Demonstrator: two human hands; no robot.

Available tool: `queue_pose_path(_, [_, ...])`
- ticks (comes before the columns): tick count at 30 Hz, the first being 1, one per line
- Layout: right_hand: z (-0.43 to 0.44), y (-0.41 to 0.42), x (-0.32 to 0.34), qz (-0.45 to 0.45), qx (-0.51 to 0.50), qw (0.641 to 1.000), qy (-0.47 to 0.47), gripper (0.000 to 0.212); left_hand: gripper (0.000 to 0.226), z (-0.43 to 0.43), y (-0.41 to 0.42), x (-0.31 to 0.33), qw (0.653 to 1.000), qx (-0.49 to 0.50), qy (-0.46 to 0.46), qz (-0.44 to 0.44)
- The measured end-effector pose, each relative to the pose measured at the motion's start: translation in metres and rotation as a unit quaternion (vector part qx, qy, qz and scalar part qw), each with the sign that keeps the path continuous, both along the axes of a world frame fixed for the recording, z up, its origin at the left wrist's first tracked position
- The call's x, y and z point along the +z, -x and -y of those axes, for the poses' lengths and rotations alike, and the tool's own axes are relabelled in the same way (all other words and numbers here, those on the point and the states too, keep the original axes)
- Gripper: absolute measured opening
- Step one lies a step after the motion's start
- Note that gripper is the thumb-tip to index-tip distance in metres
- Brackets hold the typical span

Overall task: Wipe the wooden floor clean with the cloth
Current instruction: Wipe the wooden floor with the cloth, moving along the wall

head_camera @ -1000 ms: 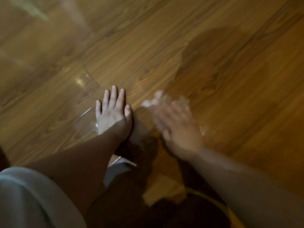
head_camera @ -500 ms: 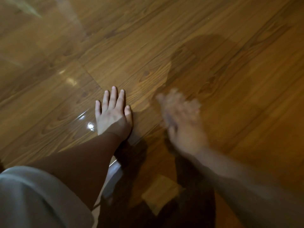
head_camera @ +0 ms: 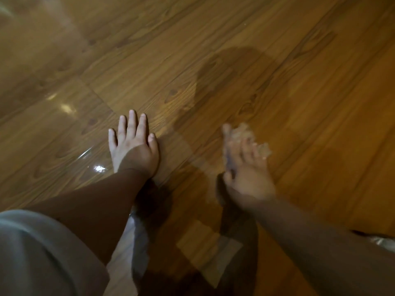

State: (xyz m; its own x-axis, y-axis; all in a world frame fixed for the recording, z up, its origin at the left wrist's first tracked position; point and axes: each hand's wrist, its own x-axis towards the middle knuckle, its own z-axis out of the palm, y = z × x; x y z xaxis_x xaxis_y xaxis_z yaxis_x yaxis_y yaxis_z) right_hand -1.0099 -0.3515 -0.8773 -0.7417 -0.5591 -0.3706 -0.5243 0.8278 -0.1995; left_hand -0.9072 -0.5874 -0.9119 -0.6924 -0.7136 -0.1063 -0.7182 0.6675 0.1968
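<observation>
Grey garment [head_camera: 32,253]: fills the lower left corner, nearest the camera; kind of garment not discernible.
Glare spot [head_camera: 99,168]: shines on the boards just left of the left wrist.
Left hand [head_camera: 133,149]: lies palm down on the wooden floor [head_camera: 299,103]; fingers [head_camera: 132,124] straight and slightly apart, holding nothing.
Right hand [head_camera: 245,167]: sits to the right of the left hand, apart from it, motion-blurred; fingers [head_camera: 245,146] spread over the cloth; gripping or merely pressing, cannot tell.
Cloth [head_camera: 243,131]: small, pale, crumpled; lies on the floor under the right fingertips, poking out beyond them.
Dark patch [head_camera: 226,67]: marks the boards beyond both hands, farther off than the cloth, darker than the wood round it.
</observation>
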Motion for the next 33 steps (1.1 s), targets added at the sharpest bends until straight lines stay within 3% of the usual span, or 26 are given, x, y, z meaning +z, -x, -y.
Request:
queue_pose_path(2, [-0.007,-0.038,0.007,0.018,0.173,0.984,0.030,0.072,0.055,0.000,0.001,0.001,1.000,0.000,-0.004,0.001])
queue_pose_path(4, [-0.021,-0.061,0.015,0.052,0.346,0.936,0.039,0.063,0.055,-0.001,0.000,0.002,1.000,0.002,-0.008,-0.005])
queue_pose_path(6, [-0.042,-0.049,0.014,0.047,0.425,0.904,0.013,0.064,0.055,0.000,0.000,0.001,1.000,0.001,-0.008,-0.009])
queue_pose_path(8, [-0.063,-0.022,0.009,0.003,0.279,0.960,-0.013,0.065,0.055,0.001,0.000,-0.001,1.000,-0.002,-0.008,-0.009])
queue_pose_path(9, [-0.068,-0.008,0.008,-0.020,0.110,0.994,0.015,0.061,0.056,0.001,-0.001,-0.003,1.000,-0.002,-0.007,-0.010])
queue_pose_path(10, [-0.071,0.005,0.010,-0.034,-0.090,0.995,0.028,0.058,0.055,0.002,-0.001,-0.005,1.000,-0.001,-0.004,-0.013])
queue_pose_path(11, [-0.067,0.010,0.010,-0.032,-0.258,0.965,0.029,0.056,0.055,0.003,-0.001,-0.006,1.000,-0.001,-0.001,-0.016])
queue_pose_path(12, [-0.059,0.004,0.012,-0.015,-0.350,0.937,0.020,0.057,0.056,0.002,-0.001,-0.007,1.000,-0.003,0.001,-0.017])
queue_pose_path(13, [-0.053,-0.008,0.010,-0.011,-0.325,0.946,-0.010,0.059,0.056,0.002,0.000,-0.007,1.000,-0.003,0.001,-0.015])
queue_pose_path(15, [-0.044,-0.052,0.006,0.023,-0.077,0.997,0.012,0.062,0.056,0.002,0.000,-0.008,1.000,0.000,0.003,-0.013])
queue_pose_path(16, [-0.047,-0.072,0.007,0.071,0.078,0.994,0.041,0.065,0.056,0.002,0.001,-0.008,1.000,0.002,0.009,-0.013])
queue_pose_path(17, [-0.055,-0.083,0.010,0.118,0.218,0.968,0.044,0.068,0.056,0.003,0.001,-0.009,1.000,0.003,0.012,-0.011])
queue_pose_path(18, [-0.069,-0.085,0.010,0.110,0.309,0.943,0.048,0.071,0.057,0.002,0.001,-0.009,1.000,0.004,0.012,-0.009])
queue_pose_path(19, [-0.084,-0.080,0.008,0.074,0.320,0.943,0.060,0.073,0.057,0.002,0.001,-0.010,1.000,0.004,0.015,-0.008])
queue_pose_path(20, [-0.099,-0.071,0.003,0.038,0.254,0.964,0.074,0.073,0.058,0.002,0.001,-0.011,1.000,0.003,0.021,-0.008])
queue_pose_path(22, [-0.122,-0.051,-0.001,-0.016,-0.013,0.996,0.084,0.067,0.059,0.002,0.000,-0.012,1.000,0.005,0.028,-0.014])
queue_pose_path(23, [-0.126,-0.040,0.000,-0.016,-0.175,0.981,0.078,0.063,0.059,0.002,0.000,-0.012,0.999,0.004,0.027,-0.017])
queue_pose_path(25, [-0.115,-0.028,-0.006,-0.010,-0.451,0.890,0.065,0.059,0.059,0.001,0.001,-0.012,0.999,0.004,0.027,-0.021])
queue_pose_path(26, [-0.098,-0.028,-0.007,-0.011,-0.474,0.880,0.040,0.058,0.059,0.000,0.002,-0.011,0.999,0.007,0.028,-0.023])
queue_pose_path(27, [-0.081,-0.037,-0.008,-0.015,-0.419,0.907,0.023,0.060,0.058,0.001,0.001,-0.010,0.999,0.009,0.028,-0.027])
queue_pose_path(29, [-0.064,-0.069,-0.007,0.016,-0.134,0.989,0.067,0.068,0.057,-0.002,0.000,-0.009,0.999,0.012,0.036,-0.032])
queue_pose_path(30, [-0.065,-0.083,-0.008,0.050,0.032,0.994,0.091,0.072,0.057,-0.003,0.001,-0.008,0.999,0.012,0.041,-0.033])
queue_pose_path(31, [-0.072,-0.086,-0.007,0.079,0.179,0.976,0.098,0.074,0.057,-0.003,0.001,-0.008,0.999,0.013,0.042,-0.033])
queue_pose_path(32, [-0.081,-0.072,-0.005,0.091,0.275,0.951,0.108,0.074,0.056,-0.003,0.001,-0.008,0.999,0.013,0.043,-0.031])
queue_pose_path(33, [-0.088,-0.051,-0.006,0.075,0.311,0.940,0.117,0.071,0.056,-0.002,0.001,-0.009,0.998,0.013,0.046,-0.029])
